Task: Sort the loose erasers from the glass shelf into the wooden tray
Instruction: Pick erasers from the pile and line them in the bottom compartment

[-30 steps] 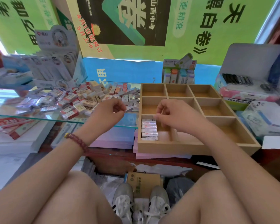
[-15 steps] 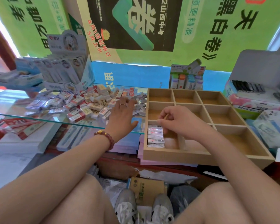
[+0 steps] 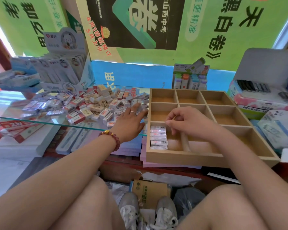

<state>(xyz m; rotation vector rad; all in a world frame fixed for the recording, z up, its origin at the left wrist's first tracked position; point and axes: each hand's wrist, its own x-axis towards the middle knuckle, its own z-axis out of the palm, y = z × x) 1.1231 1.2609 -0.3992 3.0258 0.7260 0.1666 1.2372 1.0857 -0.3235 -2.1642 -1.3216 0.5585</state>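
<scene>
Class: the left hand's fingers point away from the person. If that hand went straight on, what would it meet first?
Probably the loose erasers at the pile's near-right edge on the glass shelf; the left hand looks almost on them already.

Matt, pale-brown wooden tray with square compartments (image 3: pixel 211 156), lower right. Clear, glossy glass shelf (image 3: pixel 32 118), left. Heaped small block erasers in shiny plastic wrap and paper sleeves (image 3: pixel 90 105). Polished red bead bracelet (image 3: pixel 112 138), centre.

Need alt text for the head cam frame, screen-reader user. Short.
A seated person's left hand reaches into a pile of loose erasers on a glass shelf, while the right hand hovers over a wooden tray with a row of erasers in its near-left compartment. The other visible compartments look empty.
</scene>
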